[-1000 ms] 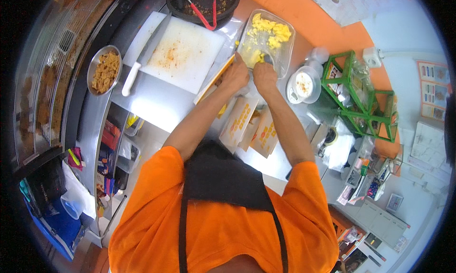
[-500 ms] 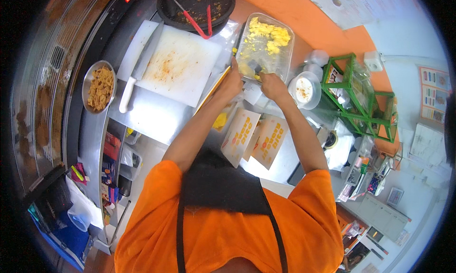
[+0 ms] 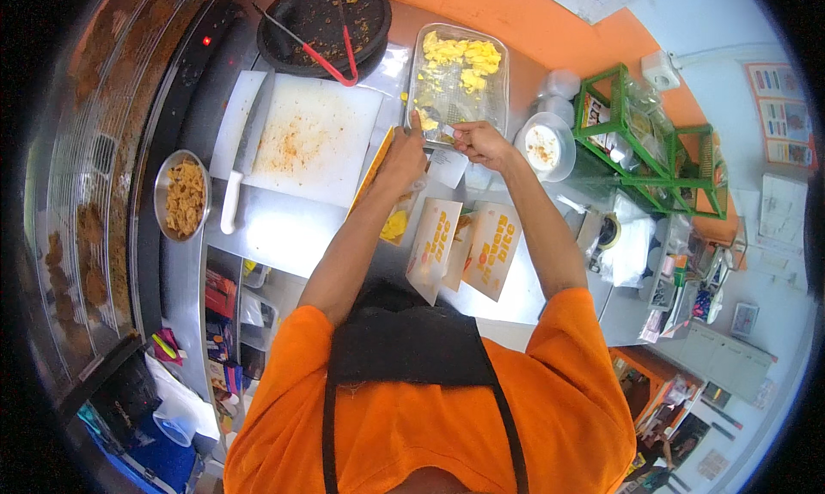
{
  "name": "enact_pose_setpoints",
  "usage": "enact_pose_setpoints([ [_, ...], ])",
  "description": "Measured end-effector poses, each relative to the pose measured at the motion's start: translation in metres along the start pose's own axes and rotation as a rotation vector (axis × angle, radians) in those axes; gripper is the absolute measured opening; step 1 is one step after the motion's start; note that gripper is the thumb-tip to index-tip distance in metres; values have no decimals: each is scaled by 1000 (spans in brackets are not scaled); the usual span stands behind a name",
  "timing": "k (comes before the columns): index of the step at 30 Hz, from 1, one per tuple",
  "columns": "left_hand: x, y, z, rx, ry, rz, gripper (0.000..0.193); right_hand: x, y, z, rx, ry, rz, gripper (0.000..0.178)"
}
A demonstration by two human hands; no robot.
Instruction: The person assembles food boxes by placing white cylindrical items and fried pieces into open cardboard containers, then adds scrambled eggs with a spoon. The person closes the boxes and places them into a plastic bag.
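Observation:
A clear rectangular tray holds clumps of yellow scrambled egg. At its near rim my right hand pinches the handle of a spoon, whose bowl is inside the tray with some egg. My left hand grips a thin yellow-edged carton, its index finger reaching to the tray's near corner. More yellow food shows below that hand, partly hidden by the wrist. Between my forearms stands an open white paper box with orange print; its contents are mostly hidden.
Left of my hands lie a white cutting board and a knife. Beyond are a metal bowl of brown food, a black stone mortar and red-handled tongs. To the right stand a white-filled tub and green racks.
The whole view has shifted slightly, with the counter things at left now lower and further along. My right hand has turned at the tray's rim; the spoon stays in the tray.

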State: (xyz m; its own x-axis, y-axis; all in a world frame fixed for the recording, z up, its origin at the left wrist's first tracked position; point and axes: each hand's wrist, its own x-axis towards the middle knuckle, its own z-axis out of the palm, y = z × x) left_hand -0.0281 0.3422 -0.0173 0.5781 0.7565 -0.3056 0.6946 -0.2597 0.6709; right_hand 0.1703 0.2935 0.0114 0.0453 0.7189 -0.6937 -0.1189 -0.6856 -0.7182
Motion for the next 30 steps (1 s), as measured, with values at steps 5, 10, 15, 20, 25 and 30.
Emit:
enact_pose_setpoints([
  [5,-2,1,-10,-4,-45,1,65,-11,-6,-19,-288,251,-61,23],
  [10,-2,1,-4,10,12,34,67,-34,10,2,-1339,443,-303,22],
  [15,5,-5,-3,-1,-50,56,83,-8,22,40,-1201,433,-332,22],
  [20,7,-15,-4,18,-37,101,87,25,4,29,-1134,226,-651,24],
  [25,9,-14,-1,51,-79,67,90,14,0,-3,-187,12,-69,31],
  [30,11,-12,-9,44,-136,54,92,16,-5,-24,-122,-117,29,31],
])
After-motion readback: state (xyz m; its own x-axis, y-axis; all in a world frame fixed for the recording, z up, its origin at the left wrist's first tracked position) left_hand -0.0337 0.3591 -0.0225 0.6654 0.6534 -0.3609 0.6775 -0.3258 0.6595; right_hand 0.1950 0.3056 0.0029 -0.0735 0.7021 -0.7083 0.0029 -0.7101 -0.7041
